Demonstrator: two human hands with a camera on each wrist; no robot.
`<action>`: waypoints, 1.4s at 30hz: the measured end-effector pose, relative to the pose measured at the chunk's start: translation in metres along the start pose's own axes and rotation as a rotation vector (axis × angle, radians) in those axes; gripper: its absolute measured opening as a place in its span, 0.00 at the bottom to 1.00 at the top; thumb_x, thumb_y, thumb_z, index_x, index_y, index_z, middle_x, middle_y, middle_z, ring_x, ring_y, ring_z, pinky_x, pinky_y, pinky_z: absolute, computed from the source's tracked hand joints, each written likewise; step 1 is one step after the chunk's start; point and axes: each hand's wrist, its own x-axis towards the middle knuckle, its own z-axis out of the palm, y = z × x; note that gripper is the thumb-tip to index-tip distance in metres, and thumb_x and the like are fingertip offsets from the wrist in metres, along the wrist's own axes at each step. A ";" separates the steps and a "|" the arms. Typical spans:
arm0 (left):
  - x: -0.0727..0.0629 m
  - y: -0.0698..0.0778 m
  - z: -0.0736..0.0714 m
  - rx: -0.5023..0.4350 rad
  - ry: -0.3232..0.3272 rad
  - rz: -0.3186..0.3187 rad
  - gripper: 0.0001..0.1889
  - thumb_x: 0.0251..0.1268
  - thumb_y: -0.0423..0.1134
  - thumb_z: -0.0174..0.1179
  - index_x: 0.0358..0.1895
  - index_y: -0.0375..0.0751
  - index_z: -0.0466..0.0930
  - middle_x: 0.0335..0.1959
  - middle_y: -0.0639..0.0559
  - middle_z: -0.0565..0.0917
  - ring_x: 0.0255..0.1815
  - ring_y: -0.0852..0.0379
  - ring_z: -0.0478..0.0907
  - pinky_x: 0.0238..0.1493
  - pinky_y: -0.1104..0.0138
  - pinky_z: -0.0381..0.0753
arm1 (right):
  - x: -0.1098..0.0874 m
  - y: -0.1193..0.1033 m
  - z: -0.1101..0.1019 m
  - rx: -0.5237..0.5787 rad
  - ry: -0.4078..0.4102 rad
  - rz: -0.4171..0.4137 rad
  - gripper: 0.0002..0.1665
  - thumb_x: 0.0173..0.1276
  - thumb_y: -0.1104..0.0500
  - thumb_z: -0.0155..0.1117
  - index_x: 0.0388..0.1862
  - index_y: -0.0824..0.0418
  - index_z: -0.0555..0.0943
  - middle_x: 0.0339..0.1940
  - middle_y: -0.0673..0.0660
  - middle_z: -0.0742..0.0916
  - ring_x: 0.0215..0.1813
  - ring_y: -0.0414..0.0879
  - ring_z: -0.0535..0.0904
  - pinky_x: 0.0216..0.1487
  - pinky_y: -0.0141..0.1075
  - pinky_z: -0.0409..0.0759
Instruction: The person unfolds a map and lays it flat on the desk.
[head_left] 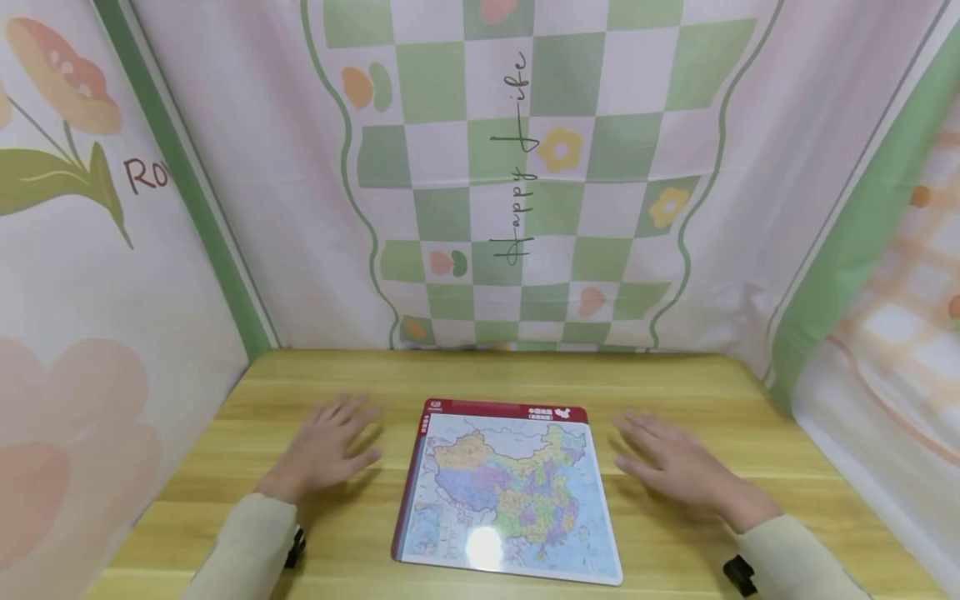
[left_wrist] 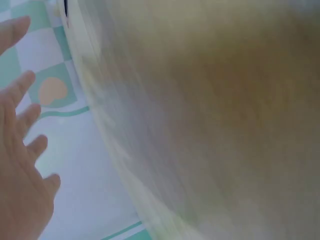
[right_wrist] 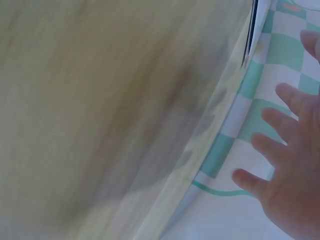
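A flat map board (head_left: 517, 492) of China, with a red top border and a glossy face, lies on the wooden table. To its left is my left hand (head_left: 326, 446), fingers spread and nothing held. My right hand (head_left: 675, 458) is on the other side of the board, also with its fingers extended and holding nothing. Both hands are apart from the board. The left wrist view shows the left hand (left_wrist: 22, 165) from the palm side, and the right wrist view has the right hand (right_wrist: 292, 155) with its fingers separated.
The wood-grain table (head_left: 337, 550) ends at a hanging curtain (head_left: 502, 183) with green and white checks. More printed cloth (head_left: 90, 333) hangs at the left, and another patterned panel (head_left: 900, 333) at the right. A bright reflection sits low on the board.
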 end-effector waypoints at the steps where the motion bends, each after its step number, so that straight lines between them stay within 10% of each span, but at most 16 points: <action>1: 0.001 0.001 0.000 -0.011 0.001 0.024 0.33 0.70 0.56 0.58 0.73 0.43 0.69 0.76 0.38 0.62 0.75 0.30 0.55 0.68 0.31 0.53 | 0.000 -0.001 0.001 0.013 -0.006 -0.008 0.40 0.75 0.38 0.57 0.76 0.61 0.67 0.76 0.67 0.66 0.74 0.71 0.60 0.66 0.73 0.56; 23: 0.010 0.034 0.007 -0.157 -0.232 0.206 0.31 0.68 0.43 0.59 0.73 0.40 0.68 0.74 0.38 0.66 0.74 0.30 0.57 0.71 0.37 0.55 | 0.003 -0.028 0.007 0.204 -0.189 -0.119 0.31 0.76 0.45 0.59 0.66 0.66 0.76 0.66 0.67 0.78 0.66 0.68 0.72 0.64 0.66 0.68; 42: 0.016 0.050 0.013 -0.181 -0.347 0.156 0.25 0.70 0.43 0.59 0.69 0.49 0.75 0.74 0.46 0.68 0.74 0.41 0.62 0.72 0.43 0.60 | 0.005 -0.034 0.011 0.150 -0.249 -0.106 0.29 0.76 0.45 0.58 0.64 0.65 0.78 0.64 0.64 0.79 0.64 0.66 0.73 0.62 0.64 0.71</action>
